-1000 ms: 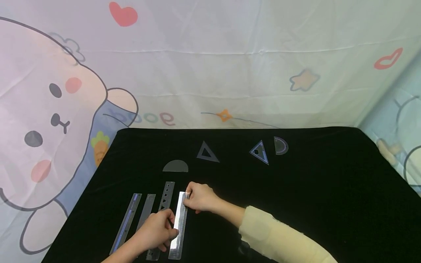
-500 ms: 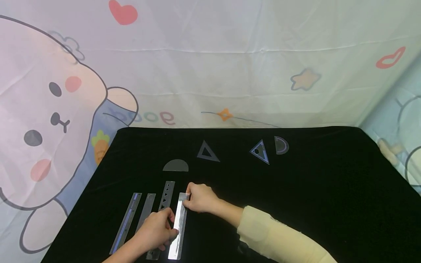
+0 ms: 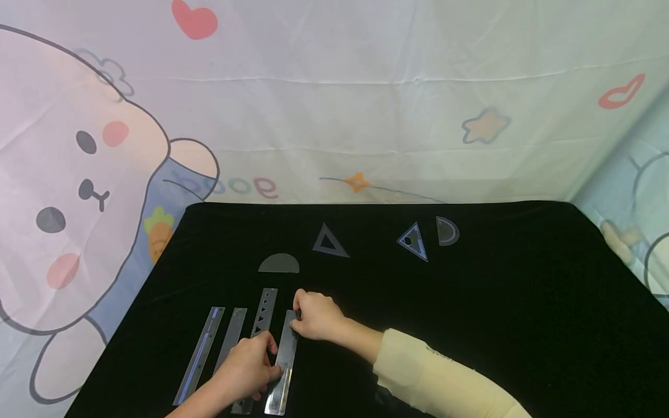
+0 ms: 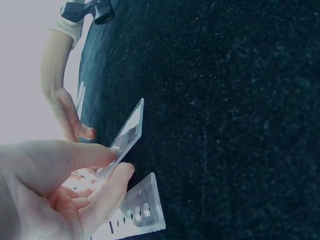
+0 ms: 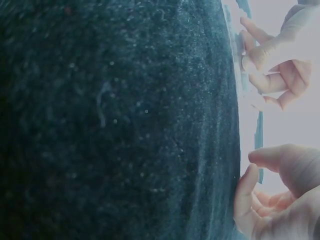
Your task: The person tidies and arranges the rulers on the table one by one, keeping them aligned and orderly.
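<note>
A clear ruler (image 3: 287, 345) lies at a slant near the front of the black-covered table. My left hand (image 3: 244, 367) pinches its nearer part between thumb and fingers, and in the left wrist view that ruler (image 4: 131, 126) is tilted up off the cloth. At its far end, my right hand (image 3: 320, 316) pinches the ruler's right edge. Left of it lies a ruler with triangular cut-outs (image 3: 266, 305), partly hidden by my left hand. Further left are a plain grey ruler (image 3: 232, 332) and a ruler with a bluish stripe (image 3: 200, 355).
Behind the rulers lie a semicircular protractor (image 3: 279, 264) and a grey set square (image 3: 325, 247). A bluish set square (image 3: 415, 247) and a smaller protractor (image 3: 446, 232) lie further right at the back. A printed curtain (image 3: 366, 116) hangs behind the table.
The held ruler has come slightly towards me and tilted, so its bright glare has mostly faded. Both hands keep their grip; the right one has shifted slightly left.
</note>
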{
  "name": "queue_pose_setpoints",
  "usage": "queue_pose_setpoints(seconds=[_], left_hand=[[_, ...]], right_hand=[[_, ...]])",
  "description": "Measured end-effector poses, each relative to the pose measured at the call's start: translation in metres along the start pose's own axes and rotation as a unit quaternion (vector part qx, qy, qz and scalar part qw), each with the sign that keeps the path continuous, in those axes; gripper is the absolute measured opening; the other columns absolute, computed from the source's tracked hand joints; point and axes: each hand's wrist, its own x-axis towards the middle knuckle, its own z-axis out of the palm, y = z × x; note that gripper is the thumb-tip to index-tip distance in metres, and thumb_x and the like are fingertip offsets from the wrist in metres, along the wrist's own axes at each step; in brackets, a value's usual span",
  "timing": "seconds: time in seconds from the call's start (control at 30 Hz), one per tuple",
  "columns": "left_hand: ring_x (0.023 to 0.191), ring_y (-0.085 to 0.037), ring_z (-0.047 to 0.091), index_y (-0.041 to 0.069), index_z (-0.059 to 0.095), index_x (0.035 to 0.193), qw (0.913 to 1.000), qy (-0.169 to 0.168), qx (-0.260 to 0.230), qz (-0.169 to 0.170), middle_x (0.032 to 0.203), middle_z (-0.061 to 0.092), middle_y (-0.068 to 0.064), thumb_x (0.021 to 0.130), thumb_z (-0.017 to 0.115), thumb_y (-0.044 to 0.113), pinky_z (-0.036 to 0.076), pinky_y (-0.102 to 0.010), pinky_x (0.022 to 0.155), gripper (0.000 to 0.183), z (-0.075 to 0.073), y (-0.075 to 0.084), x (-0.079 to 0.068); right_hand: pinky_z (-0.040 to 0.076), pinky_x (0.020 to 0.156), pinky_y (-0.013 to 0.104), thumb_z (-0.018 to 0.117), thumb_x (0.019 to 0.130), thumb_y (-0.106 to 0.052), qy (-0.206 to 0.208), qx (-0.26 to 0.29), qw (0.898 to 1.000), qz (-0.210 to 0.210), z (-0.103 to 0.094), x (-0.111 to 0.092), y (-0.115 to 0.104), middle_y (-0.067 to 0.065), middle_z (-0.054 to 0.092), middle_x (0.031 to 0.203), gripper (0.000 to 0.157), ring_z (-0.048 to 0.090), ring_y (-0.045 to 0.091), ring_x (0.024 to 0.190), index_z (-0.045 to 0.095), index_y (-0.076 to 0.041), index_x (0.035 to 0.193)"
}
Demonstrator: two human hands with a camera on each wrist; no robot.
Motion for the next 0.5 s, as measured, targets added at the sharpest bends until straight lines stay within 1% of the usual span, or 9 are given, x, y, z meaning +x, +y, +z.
queue_pose_setpoints(seconds=[0.17, 0.27, 0.4, 0.5], left_hand=[[0.04, -0.013, 0.054, 0.004, 0.051, 0.089, 0.9999, -0.002, 0.01, -0.011, 0.056, 0.053, -0.004, 0.076, 0.07, 0.005, 0.048, -0.024, 0.038, 0.023, -0.0001, 0.0015, -0.0001], [0.04, -0.013, 0.054, 0.004, 0.052, 0.089, 0.9998, 0.004, 0.012, -0.015, 0.056, 0.053, -0.004, 0.076, 0.07, 0.005, 0.047, -0.024, 0.038, 0.022, 0.0004, 0.0019, -0.0003], [0.04, -0.013, 0.054, 0.004, 0.052, 0.088, 0.9997, 0.007, 0.012, -0.018, 0.055, 0.053, -0.004, 0.076, 0.069, 0.005, 0.047, -0.024, 0.038, 0.022, 0.0006, 0.002, -0.0006], [0.041, -0.013, 0.054, 0.004, 0.051, 0.09, 0.9997, 0.001, 0.012, -0.023, 0.056, 0.054, -0.004, 0.077, 0.07, 0.005, 0.048, -0.024, 0.039, 0.023, 0.0003, 0.0023, -0.0004]], right_hand=[[0.038, 0.046, 0.016, 0.07, 0.079, -0.019, 0.006, -0.014, 1.0, -0.006, 0.001, 0.0006, 0.0, -0.006, 0.048, 0.07, 0.021, 0.045, 0.003, 0.054, 0.054, -0.011, 0.091], [0.037, 0.046, 0.016, 0.07, 0.078, -0.02, 0.01, -0.022, 1.0, -0.008, 0.0011, 0.0009, -0.0004, -0.006, 0.049, 0.071, 0.022, 0.045, 0.003, 0.055, 0.055, -0.012, 0.091], [0.037, 0.046, 0.017, 0.07, 0.078, -0.022, 0.006, -0.025, 1.0, -0.006, 0.001, 0.001, -0.0013, -0.006, 0.048, 0.072, 0.022, 0.045, 0.004, 0.055, 0.055, -0.013, 0.092], [0.037, 0.045, 0.017, 0.07, 0.079, -0.023, 0.001, -0.026, 1.0, -0.005, 0.0009, 0.0008, -0.0018, -0.006, 0.048, 0.073, 0.023, 0.045, 0.005, 0.055, 0.055, -0.013, 0.093]])
